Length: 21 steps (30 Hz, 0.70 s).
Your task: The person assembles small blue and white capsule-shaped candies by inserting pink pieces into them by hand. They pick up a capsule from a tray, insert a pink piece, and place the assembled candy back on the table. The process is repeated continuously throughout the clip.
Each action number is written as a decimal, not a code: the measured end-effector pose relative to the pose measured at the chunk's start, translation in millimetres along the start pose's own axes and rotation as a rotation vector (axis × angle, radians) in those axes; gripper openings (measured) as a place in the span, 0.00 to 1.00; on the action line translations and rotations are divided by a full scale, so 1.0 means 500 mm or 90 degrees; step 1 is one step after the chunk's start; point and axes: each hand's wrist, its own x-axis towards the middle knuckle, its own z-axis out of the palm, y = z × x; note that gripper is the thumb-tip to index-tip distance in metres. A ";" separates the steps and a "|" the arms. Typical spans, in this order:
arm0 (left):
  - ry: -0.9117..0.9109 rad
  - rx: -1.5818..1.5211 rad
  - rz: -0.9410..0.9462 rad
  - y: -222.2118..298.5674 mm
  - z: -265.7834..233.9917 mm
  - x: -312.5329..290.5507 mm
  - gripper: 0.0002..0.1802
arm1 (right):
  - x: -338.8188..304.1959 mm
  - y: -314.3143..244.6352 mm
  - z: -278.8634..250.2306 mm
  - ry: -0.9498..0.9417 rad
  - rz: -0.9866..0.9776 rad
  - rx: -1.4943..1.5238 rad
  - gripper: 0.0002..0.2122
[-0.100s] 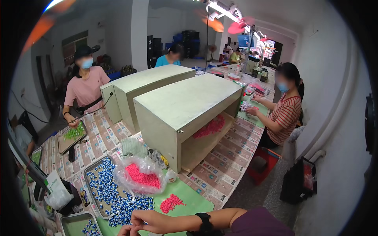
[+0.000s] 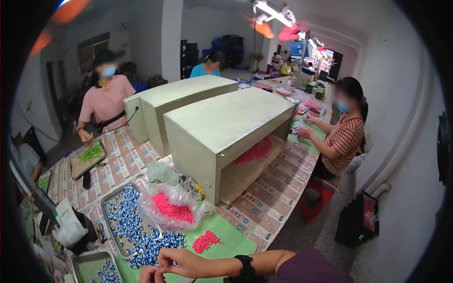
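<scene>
At the lower edge my right hand [image 2: 183, 263] is closed in a pinch, its fingertips meeting those of my left hand [image 2: 151, 274]. My left hand is also closed and partly cut off by the frame; whatever lies between the fingers is too small or hidden. Just beyond them, small blue-and-white pieces [image 2: 153, 247] spill from a metal tray [image 2: 103, 218] onto a green mat [image 2: 236, 231]. A loose heap of small pink pieces [image 2: 206, 241] lies on the mat, beyond my right wrist. Behind it sits an open clear plastic bag [image 2: 147, 200] filled with more pink pieces [image 2: 173, 207].
A second tray [image 2: 75, 264] with a few blue pieces stands at lower left. Two large pale wooden boxes [image 2: 226, 111] fill the table's middle. A crumpled cloth [image 2: 163, 173] lies beside the bag. Co-workers sit or stand around the table, one in a striped shirt [image 2: 347, 137] at right.
The whole view has shifted slightly, with the table and boxes a little to the right. My hands stay pinched together in nearly the same place.
</scene>
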 end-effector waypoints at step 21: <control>0.085 -0.060 -0.064 -0.036 -0.086 -0.022 0.14 | 0.007 0.050 0.010 -0.299 0.060 -0.316 0.08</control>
